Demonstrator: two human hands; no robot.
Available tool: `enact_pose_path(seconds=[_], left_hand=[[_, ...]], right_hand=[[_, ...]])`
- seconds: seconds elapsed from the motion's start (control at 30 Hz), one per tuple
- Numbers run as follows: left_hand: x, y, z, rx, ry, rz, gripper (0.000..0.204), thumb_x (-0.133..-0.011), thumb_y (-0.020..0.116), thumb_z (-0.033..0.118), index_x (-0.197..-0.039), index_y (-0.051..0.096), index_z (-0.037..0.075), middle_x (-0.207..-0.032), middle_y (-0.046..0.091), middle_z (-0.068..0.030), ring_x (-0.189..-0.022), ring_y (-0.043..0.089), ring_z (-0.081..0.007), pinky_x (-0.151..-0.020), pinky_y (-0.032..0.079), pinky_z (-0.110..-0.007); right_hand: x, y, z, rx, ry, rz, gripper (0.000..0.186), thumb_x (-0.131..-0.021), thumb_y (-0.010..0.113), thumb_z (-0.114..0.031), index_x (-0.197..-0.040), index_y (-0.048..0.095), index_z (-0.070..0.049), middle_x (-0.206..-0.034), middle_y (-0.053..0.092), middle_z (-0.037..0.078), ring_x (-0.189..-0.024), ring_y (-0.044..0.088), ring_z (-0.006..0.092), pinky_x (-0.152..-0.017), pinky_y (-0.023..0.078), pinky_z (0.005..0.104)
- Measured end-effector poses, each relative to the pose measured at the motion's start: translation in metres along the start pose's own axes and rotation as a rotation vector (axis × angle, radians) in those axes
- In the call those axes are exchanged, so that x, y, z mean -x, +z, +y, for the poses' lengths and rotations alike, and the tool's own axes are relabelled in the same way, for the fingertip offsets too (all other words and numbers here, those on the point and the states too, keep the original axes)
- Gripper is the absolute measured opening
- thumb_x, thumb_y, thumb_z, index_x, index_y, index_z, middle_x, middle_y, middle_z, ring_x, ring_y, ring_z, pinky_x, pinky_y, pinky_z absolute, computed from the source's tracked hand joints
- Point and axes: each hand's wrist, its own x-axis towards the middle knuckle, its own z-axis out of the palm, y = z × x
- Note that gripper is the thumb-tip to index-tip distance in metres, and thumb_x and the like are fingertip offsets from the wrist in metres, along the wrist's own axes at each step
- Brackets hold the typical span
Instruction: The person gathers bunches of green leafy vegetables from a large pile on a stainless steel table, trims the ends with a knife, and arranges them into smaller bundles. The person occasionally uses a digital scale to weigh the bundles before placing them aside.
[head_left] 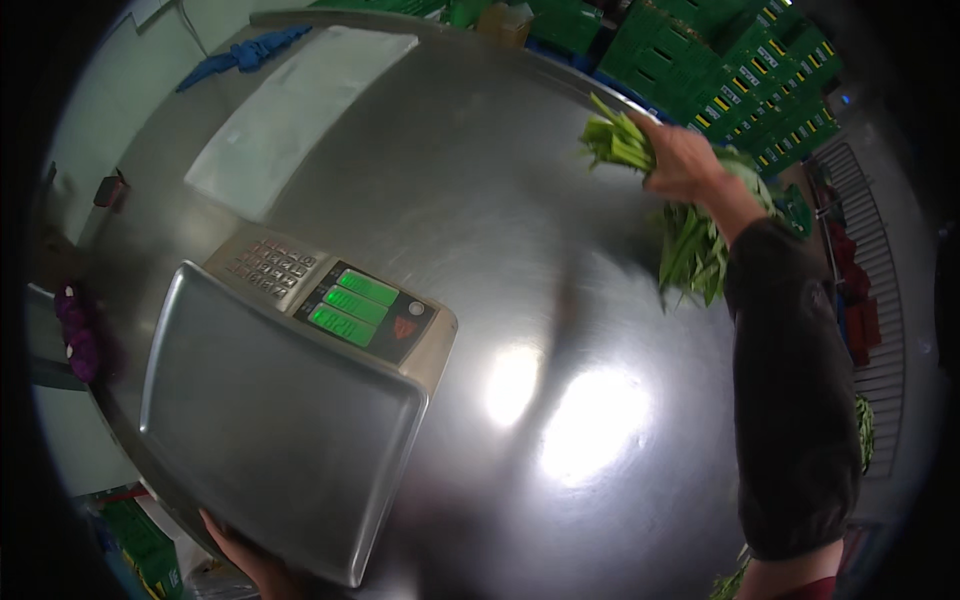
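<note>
One left hand [245, 560] is showing beside the scale pan [280, 400], its grip impossible to tell; rightward, over the surface [480, 200], the right hand [688, 165] is clasping leafy greens [695, 250], apart from the pan. Grasping is looking done; releasing is apparently remaining.

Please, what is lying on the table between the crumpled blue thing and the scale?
In the head view, a flat whitish sheet lies between them on the metal table; the crumpled blue thing is beyond it, the scale nearer.
</note>
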Motion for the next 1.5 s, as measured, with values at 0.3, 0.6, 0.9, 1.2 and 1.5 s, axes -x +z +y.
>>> enact_pose_path(seconds=[0.3,0.6,0.9,1.2,1.5], left_hand=[[-0.019,-0.029,-0.066,-0.309,0.127,0.095,0.068,-0.094,0.041,0.052,-0.137,0.039,0.0,-0.141,0.04,-0.0144,-0.127,0.04,-0.0301,-0.106,0.03,-0.042],[-0.032,-0.041,-0.079,-0.352,0.11,0.111,0.066,-0.095,0.039,0.051,-0.138,0.039,0.001,-0.142,0.039,-0.0141,-0.128,0.039,-0.0297,-0.106,0.03,-0.042],[-0.018,-0.051,-0.058,-0.296,0.172,-0.025,0.065,-0.096,0.037,0.051,-0.138,0.038,0.001,-0.143,0.038,-0.0138,-0.128,0.038,-0.0293,-0.106,0.03,-0.042],[-0.01,-0.011,-0.029,-0.024,0.136,-0.213,0.064,-0.096,0.038,0.051,-0.135,0.039,0.001,-0.137,0.042,-0.0171,-0.124,0.042,-0.0324,-0.103,0.033,-0.045],[-0.101,-0.064,-0.011,-0.45,0.496,-0.078,0.054,-0.095,0.047,0.043,-0.121,0.053,-0.005,-0.112,0.06,-0.0211,-0.086,0.064,-0.031,-0.077,0.053,-0.038]], right_hand=[[-0.135,0.094,-0.02,0.019,0.205,0.294,0.084,-0.072,0.071,-0.037,-0.141,0.029,-0.013,-0.12,0.055,0.019,-0.111,0.054,0.0373,-0.09,0.046,0.0442],[-0.134,0.133,-0.037,-0.176,0.11,0.533,0.09,-0.077,0.065,-0.06,-0.138,0.037,-0.001,-0.136,0.045,0.023,-0.127,0.042,0.0358,-0.105,0.035,0.0426],[0.167,0.128,-0.278,-1.438,0.286,-0.013,0.059,-0.099,0.046,-0.028,-0.145,0.024,0.001,-0.147,0.034,0.019,-0.138,0.029,0.0274,-0.113,0.023,0.0362],[0.143,0.1,-0.341,-1.782,0.407,0.034,0.076,-0.097,0.028,-0.054,-0.143,0.023,0.006,-0.149,0.027,0.024,-0.14,0.024,0.0334,-0.114,0.018,0.0344],[0.276,0.081,-0.311,-1.627,0.169,-0.101,0.045,-0.094,0.052,-0.037,-0.124,0.055,-0.003,-0.115,0.063,0.016,-0.104,0.061,0.0263,-0.091,0.047,0.0341]])
